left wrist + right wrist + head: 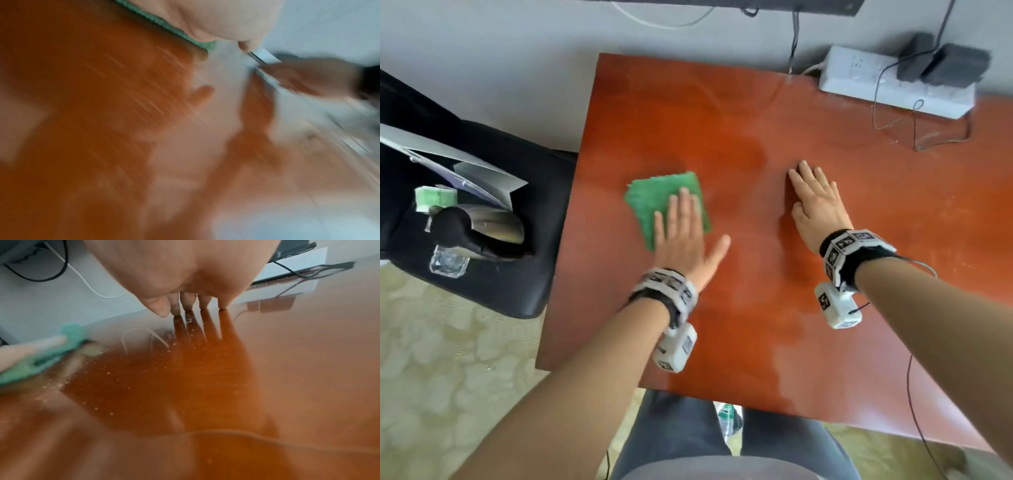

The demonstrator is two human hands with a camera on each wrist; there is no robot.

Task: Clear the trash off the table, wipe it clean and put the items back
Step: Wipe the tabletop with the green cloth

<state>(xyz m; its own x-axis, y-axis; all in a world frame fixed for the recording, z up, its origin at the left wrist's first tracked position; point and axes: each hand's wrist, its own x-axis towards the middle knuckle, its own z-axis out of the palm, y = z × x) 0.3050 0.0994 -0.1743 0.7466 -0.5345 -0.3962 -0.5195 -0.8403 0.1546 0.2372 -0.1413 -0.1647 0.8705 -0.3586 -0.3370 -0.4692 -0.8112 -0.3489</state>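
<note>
A folded green cloth point(654, 202) lies on the glossy reddish-brown table point(756, 308), left of centre. My left hand point(681, 222) lies flat on it with straight fingers, pressing it to the surface. The left wrist view is blurred and shows only the cloth's edge point(180, 34) under the palm. My right hand point(815, 195) rests flat on the table to the right, fingers straight, holding nothing. In the right wrist view its fingertips point(203, 305) touch the wood, small crumbs point(107, 373) dot the surface, and the cloth point(41, 363) shows at the left.
A white power strip point(893, 82) with two black adapters and thin cables sits at the table's far right corner. A black chair point(482, 267) to the left holds papers, a dark rounded object and a clear container. A bottle point(727, 419) stands on the floor between my legs.
</note>
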